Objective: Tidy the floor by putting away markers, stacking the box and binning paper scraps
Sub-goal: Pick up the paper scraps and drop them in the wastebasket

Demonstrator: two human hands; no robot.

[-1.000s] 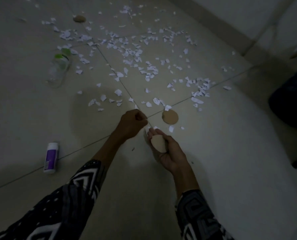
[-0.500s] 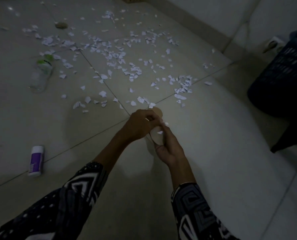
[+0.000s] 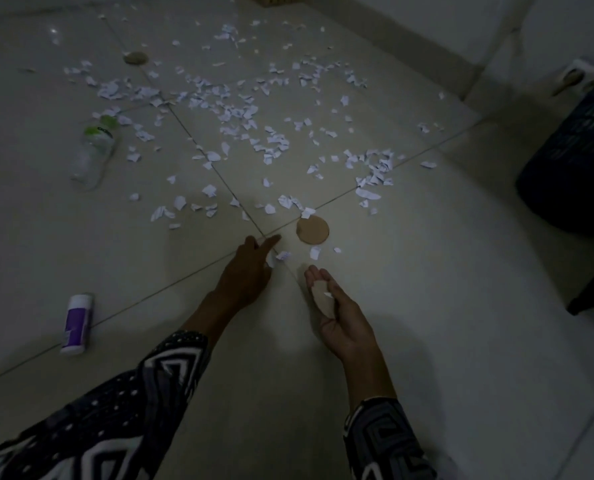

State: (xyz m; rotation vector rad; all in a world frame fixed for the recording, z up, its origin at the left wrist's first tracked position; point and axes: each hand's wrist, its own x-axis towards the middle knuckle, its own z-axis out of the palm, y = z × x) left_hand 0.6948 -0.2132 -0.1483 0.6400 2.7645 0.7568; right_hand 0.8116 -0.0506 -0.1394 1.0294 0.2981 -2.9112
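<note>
- Left hand (image 3: 245,271) down low over the floor (image 3: 410,306), fingers mostly stretched out, index pointing forward, tip almost at the tile joint. Nothing gripped as far as visible.
- Small white scrap (image 3: 283,255) lying right beside the left fingers (image 3: 271,241), touching or nearly so; too dark to tell which.
- Right hand (image 3: 340,313) palm up, fingers loosely cupped round a tan disc (image 3: 323,299) with a bit of white paper on top of it.
- Hands apart, left one a little further forward.
- Another tan disc (image 3: 312,230) flat on the floor just ahead of both hands, one white bit overlapping its far edge.
- Paper scraps (image 3: 240,109) scattered all over the tiles further out, thickest in the middle, thinner cluster off to the right.
- Clear bottle (image 3: 93,152) with a green cap lying on its side at left.
- White and purple tube (image 3: 75,323) lying nearer, left of the left arm.
- Dark basket (image 3: 576,150) at the right edge, by the wall.
- Third tan disc (image 3: 135,58) far back left among the scraps.
- Patterned black and white sleeves on both arms.
</note>
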